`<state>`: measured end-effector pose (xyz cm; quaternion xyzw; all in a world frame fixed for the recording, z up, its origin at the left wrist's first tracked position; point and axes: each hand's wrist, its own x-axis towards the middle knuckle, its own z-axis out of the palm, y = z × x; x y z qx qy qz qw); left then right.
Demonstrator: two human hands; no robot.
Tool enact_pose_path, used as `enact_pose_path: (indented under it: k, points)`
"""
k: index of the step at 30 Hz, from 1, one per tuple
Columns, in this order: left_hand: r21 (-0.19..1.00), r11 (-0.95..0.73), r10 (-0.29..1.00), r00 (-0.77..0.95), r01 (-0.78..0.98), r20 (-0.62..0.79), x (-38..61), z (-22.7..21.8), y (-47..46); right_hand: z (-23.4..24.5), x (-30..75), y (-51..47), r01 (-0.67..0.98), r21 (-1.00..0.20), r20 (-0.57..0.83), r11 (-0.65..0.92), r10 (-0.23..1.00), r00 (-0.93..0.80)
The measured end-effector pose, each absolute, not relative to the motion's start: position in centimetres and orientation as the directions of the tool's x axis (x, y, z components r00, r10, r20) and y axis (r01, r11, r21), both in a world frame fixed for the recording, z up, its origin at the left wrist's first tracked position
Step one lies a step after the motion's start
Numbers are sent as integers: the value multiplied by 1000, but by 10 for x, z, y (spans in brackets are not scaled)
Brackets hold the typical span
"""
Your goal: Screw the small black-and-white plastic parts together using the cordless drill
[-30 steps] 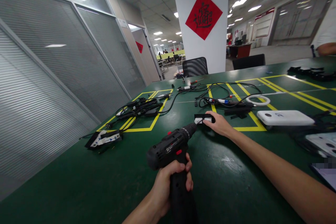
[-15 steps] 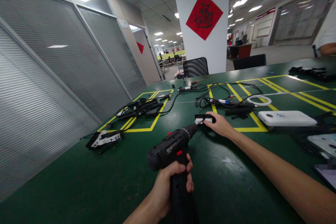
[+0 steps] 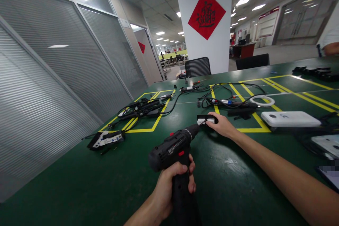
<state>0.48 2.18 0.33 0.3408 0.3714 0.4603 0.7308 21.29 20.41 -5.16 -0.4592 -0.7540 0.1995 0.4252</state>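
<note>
My left hand (image 3: 169,187) is wrapped round the grip of a black cordless drill (image 3: 172,148), whose bit points at a small black-and-white part (image 3: 206,119) on the green table (image 3: 106,183). My right hand (image 3: 221,125) is stretched forward and holds that small part down on the table, fingers closed on its right end. The drill's tip touches or nearly touches the part's left side.
Black cables and tools (image 3: 143,108) lie inside yellow-taped squares to the left. Another black-and-white part (image 3: 104,140) lies at the near left. A white box (image 3: 290,118), a white ring (image 3: 261,100) and more cables sit to the right. Another person's arm (image 3: 331,47) shows at the far right.
</note>
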Motion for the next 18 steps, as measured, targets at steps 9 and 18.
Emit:
enact_pose_path:
  k: [9, 18]
  points:
    - [843, 345, 926, 296, -414, -233, 4, 3, 23, -51, 213, 204, 523, -698, 448, 490, 868, -216]
    - [846, 335, 935, 255, -414, -245, 8, 6, 20, -51, 212, 204, 512, -704, 451, 492, 867, -211]
